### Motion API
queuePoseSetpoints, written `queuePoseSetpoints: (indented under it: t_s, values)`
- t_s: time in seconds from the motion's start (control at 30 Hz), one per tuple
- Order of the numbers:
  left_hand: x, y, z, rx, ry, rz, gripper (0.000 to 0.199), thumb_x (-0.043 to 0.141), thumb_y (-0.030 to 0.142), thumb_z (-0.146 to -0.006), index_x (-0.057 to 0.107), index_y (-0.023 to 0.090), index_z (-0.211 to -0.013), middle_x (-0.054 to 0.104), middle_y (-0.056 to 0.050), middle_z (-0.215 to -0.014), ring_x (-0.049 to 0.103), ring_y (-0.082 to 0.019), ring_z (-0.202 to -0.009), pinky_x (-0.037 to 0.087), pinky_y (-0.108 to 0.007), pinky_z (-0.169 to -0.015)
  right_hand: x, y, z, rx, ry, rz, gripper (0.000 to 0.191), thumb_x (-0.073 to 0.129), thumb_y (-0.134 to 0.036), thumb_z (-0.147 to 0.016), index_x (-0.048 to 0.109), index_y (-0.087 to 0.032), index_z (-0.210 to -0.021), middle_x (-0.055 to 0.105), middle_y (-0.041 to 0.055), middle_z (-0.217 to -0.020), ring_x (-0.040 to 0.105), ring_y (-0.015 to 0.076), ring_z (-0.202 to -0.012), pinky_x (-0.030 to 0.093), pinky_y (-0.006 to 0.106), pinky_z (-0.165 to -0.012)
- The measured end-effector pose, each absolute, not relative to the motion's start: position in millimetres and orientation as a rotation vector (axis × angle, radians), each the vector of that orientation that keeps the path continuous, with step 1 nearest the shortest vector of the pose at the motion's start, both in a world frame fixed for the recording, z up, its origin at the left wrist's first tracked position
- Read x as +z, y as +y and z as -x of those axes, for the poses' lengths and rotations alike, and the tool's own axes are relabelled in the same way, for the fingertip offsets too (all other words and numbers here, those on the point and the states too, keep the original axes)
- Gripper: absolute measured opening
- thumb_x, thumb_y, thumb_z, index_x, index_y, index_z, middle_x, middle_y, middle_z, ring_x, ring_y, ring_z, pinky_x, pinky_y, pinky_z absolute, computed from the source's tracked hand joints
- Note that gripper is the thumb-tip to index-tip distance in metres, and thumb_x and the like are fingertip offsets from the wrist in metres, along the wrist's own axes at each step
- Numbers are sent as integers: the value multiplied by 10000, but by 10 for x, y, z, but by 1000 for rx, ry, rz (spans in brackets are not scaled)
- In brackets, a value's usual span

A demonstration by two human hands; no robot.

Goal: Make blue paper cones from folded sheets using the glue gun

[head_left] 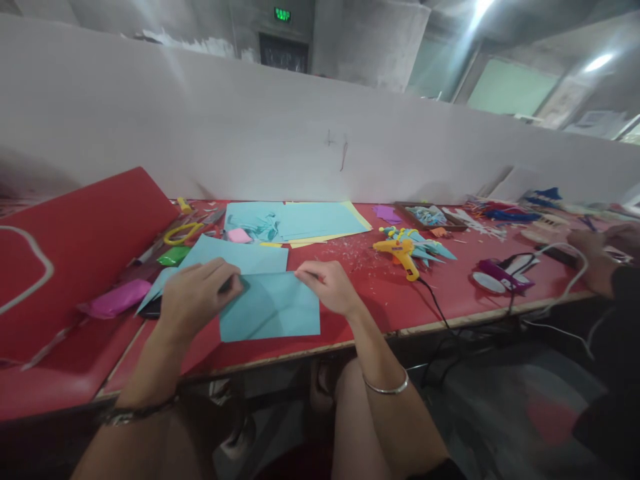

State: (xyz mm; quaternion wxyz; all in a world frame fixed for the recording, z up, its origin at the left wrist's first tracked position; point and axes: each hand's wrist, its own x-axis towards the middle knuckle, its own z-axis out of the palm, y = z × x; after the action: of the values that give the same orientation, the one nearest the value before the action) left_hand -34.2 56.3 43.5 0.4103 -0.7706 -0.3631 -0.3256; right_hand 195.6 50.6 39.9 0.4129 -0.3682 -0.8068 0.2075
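Note:
A sheet of light-blue paper [273, 307] hangs from both my hands just over the front edge of the red table. My left hand [203, 293] pinches its upper left corner, with the fingers curled. At the upper right corner, my right hand [327, 283] grips it between thumb and fingertips. Behind it lies another light-blue sheet [240, 255], partly covered by the held one and my left hand. Farther back is a stack of light-blue paper [320, 220] with yellow sheets beneath, and crumpled blue scraps [260, 227] rest on its left part.
To the right lies a yellow glue gun [397, 253] with its cord over the table edge, beside folded blue paper pieces [435, 247]. A red board [90, 247] leans at left near a pink packet [117, 298]. Another person's hand [590, 253] is at far right, near a purple device [507, 275].

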Motion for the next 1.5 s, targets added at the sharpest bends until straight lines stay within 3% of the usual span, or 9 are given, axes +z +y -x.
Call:
queuePoseSetpoints:
  t_s: [0.17,0.33,0.47,0.57,0.7,0.87,0.97,1.2,1.5]
  values:
    - [412,623,535,-1113,-1287,1950,155,444,199,-771,541,187,-651,559,23,-587,486,-96,-527,358,-207,-503,390,539,-2017,517,-1987,959,323,412,-369,-859,523,-157,-643,464,-22,-604,400,73,-569,296,184,-557]
    - [458,572,452,-1287,-1403,2398,270,436,364,-809,589,190,-948,648,-8,-790,562,-109,-658,442,-209,-594,336,569,-1939,568,-2069,882,330,395,-381,-866,579,-154,-713,563,0,-682,489,90,-639,334,188,-612]
    - [425,536,415,-1151,-1302,2452,327,455,434,-809,641,201,-674,675,19,-618,570,-102,-525,393,-186,-440,283,588,-1930,433,-2067,989,347,361,-376,-878,608,-162,-762,598,14,-721,507,100,-661,342,200,-603]
    - [390,512,352,-1042,-1114,2408,371,404,404,-854,655,200,-673,694,12,-635,598,-115,-551,419,-201,-487,282,572,-1917,90,-2088,1124,252,408,-297,-851,632,-190,-813,606,17,-764,507,125,-741,358,249,-723]
    - [368,479,216,-896,-940,2283,316,416,317,-871,662,204,-709,700,20,-650,585,-125,-539,429,-239,-576,343,497,-1845,-347,-2039,1201,185,457,-282,-822,638,-248,-828,607,7,-868,477,161,-869,222,404,-972]
    - [372,448,144,-840,-888,2171,262,453,289,-860,663,228,-717,693,44,-620,555,-110,-486,415,-239,-571,392,393,-1717,-445,-1976,1214,165,469,-288,-821,627,-268,-863,588,17,-1076,459,194,-977,72,483,-1014]
    - [386,423,110,-878,-875,2216,243,472,273,-851,658,221,-703,691,34,-612,548,-101,-479,419,-232,-563,362,379,-1624,-260,-2057,1160,173,449,-295,-831,619,-275,-852,617,-4,-972,493,162,-908,76,454,-1003]
    - [365,413,67,-1009,-850,2237,253,481,253,-843,659,203,-672,685,16,-582,539,-104,-453,424,-228,-520,315,469,-1583,-85,-2161,1057,199,407,-221,-825,591,-215,-749,657,-23,-758,516,102,-713,235,291,-885]
    - [418,404,127,-1029,-878,2192,210,525,248,-823,686,218,-692,686,28,-574,540,-92,-447,405,-213,-518,348,502,-1805,-170,-2015,1076,174,445,-193,-786,576,-218,-675,638,-51,-665,486,102,-633,211,325,-949]
